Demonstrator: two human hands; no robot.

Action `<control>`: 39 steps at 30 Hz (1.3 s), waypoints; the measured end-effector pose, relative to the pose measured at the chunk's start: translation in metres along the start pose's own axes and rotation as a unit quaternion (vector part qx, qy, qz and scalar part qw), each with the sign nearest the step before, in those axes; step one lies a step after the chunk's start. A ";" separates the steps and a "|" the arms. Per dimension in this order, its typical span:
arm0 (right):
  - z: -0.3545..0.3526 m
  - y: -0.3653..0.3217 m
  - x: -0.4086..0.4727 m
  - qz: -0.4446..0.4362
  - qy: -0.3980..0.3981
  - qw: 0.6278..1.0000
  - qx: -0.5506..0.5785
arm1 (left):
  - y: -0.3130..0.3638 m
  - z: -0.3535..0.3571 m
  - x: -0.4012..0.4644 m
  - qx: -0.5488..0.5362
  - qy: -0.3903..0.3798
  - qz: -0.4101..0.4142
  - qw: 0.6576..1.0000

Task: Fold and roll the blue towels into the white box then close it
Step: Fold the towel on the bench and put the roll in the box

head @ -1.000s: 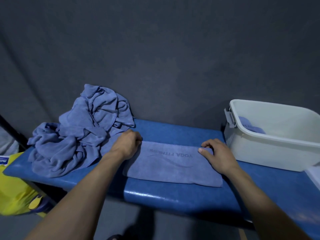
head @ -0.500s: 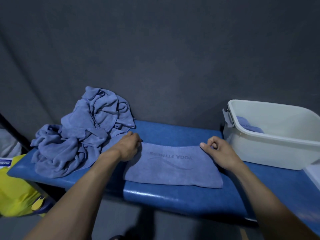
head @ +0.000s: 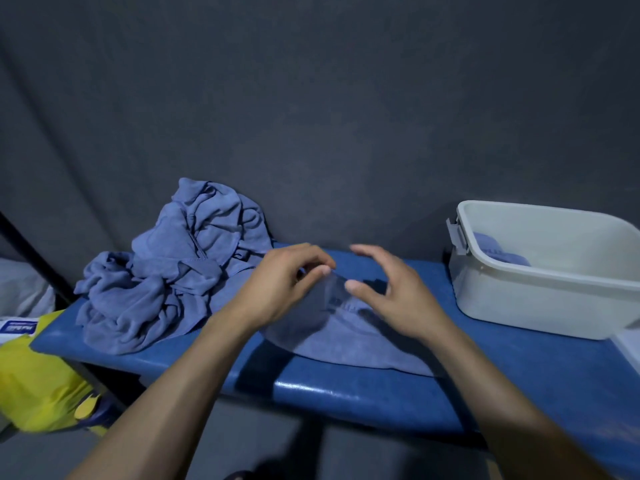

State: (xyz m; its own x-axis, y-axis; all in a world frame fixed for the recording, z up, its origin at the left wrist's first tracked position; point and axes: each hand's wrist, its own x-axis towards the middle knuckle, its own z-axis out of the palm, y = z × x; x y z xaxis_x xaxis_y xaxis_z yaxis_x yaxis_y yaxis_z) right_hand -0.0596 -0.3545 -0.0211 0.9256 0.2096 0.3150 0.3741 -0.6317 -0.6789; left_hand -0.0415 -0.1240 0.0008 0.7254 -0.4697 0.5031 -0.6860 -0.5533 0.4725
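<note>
Head view: left hand [head: 280, 289] pinching folded blue towel [head: 346, 337] corner above bench [head: 381, 393], right hand [head: 391, 296] fingers released, hovering beside it.

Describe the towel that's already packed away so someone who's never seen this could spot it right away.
Find the blue padded bench, then the white box at its right end. The rolled blue towel lies inside against the box's left wall, the only towel off the bench, unlike the crumpled pile at the far left.
</note>
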 end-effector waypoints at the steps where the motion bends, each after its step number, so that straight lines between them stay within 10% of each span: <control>1: 0.001 -0.015 0.001 -0.025 -0.020 0.999 0.040 | 0.008 0.001 0.000 -0.008 -0.003 0.019 1.000; 6: -0.002 -0.029 0.004 -0.065 -0.011 0.997 0.031 | 0.033 -0.005 -0.005 -0.097 0.039 -0.011 0.994; 12: -0.020 -0.039 -0.006 -0.077 0.083 0.993 0.028 | 0.022 -0.032 -0.028 -0.039 -0.106 -0.102 0.988; 24: -0.099 -0.133 -0.043 -0.176 0.141 0.961 0.162 | 0.106 -0.121 -0.039 -0.021 -0.001 -0.021 1.000; 31: -0.104 -0.116 -0.035 0.003 0.084 0.971 0.226 | 0.094 -0.117 -0.014 -0.067 0.026 -0.090 0.993; 39: -0.077 -0.100 0.001 -0.055 0.250 0.940 0.226 | 0.087 -0.093 0.023 0.088 0.269 0.043 0.958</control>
State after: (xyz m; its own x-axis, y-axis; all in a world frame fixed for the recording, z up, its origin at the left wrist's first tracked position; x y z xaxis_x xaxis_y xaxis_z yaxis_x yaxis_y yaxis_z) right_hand -0.1006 -0.3483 0.0981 0.7793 -0.1936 0.5960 0.5574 -0.2206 -0.8004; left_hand -0.0893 -0.1192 0.1206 0.5005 -0.1219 0.8571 -0.6868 -0.6586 0.3074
